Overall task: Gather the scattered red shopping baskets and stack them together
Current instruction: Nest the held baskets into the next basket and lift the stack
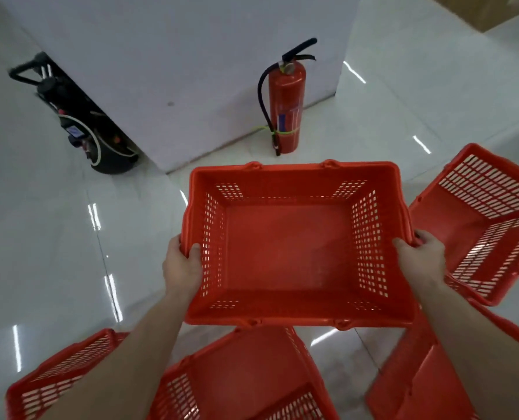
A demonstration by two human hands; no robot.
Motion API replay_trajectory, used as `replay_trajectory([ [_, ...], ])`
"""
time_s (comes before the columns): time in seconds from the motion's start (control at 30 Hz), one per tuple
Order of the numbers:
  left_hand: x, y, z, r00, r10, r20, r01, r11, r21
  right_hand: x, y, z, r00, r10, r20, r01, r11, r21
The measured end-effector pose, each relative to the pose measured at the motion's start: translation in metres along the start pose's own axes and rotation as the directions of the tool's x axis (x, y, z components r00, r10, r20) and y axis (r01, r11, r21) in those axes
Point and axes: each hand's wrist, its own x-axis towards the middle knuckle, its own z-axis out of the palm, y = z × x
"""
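Observation:
I hold a red shopping basket upright and empty in the middle of the view, above the floor. My left hand grips its left rim, thumb inside the wall. My right hand grips its right rim the same way. Several more red baskets lie on the floor around me: one tilted at the right, one at the lower right, one below the held basket, and one at the lower left.
A red fire extinguisher stands against a white block straight ahead. A black wheeled device leans on the block's left side. The floor is glossy white tile.

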Motion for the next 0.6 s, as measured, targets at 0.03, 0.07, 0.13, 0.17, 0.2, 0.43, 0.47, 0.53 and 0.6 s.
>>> replay_trajectory([
  [0.03,0.003,-0.009,0.008,1.000,-0.009,0.003,0.009,1.000,0.006,0.002,0.010,0.006,1.000,0.006,0.025,-0.006,1.000,-0.004],
  [0.07,0.005,-0.018,0.014,1.000,-0.016,0.008,0.016,1.000,0.016,0.004,0.020,0.013,0.998,0.012,0.056,-0.012,1.000,-0.004],
  [0.13,0.013,-0.036,0.025,0.999,-0.038,0.029,0.036,0.998,0.049,0.008,0.039,0.026,0.992,0.025,0.122,-0.024,1.000,-0.006],
  [0.17,0.017,-0.045,0.030,0.997,-0.060,0.044,0.057,0.996,0.067,0.010,0.047,0.033,0.987,0.034,0.157,-0.033,0.999,-0.006],
  [0.2,0.021,-0.054,0.035,0.994,-0.084,0.063,0.079,0.994,0.079,0.011,0.054,0.040,0.981,0.041,0.191,-0.042,0.999,0.001],
  [0.43,0.028,-0.103,0.053,0.936,-0.255,0.244,0.257,0.966,0.024,0.013,0.088,0.076,0.938,0.075,0.338,-0.054,0.996,-0.070],
  [0.47,0.025,-0.108,0.050,0.932,-0.266,0.248,0.257,0.964,0.067,0.010,0.090,0.076,0.930,0.080,0.360,-0.028,0.989,-0.146],
  [0.53,0.014,-0.113,0.038,0.943,-0.248,0.221,0.204,0.958,0.201,-0.001,0.090,0.071,0.917,0.095,0.386,0.051,0.935,-0.351],
  [0.6,0.000,-0.112,0.022,0.950,-0.184,0.252,0.098,0.942,0.320,-0.018,0.085,0.063,0.900,0.117,0.420,0.150,0.821,-0.550],
])
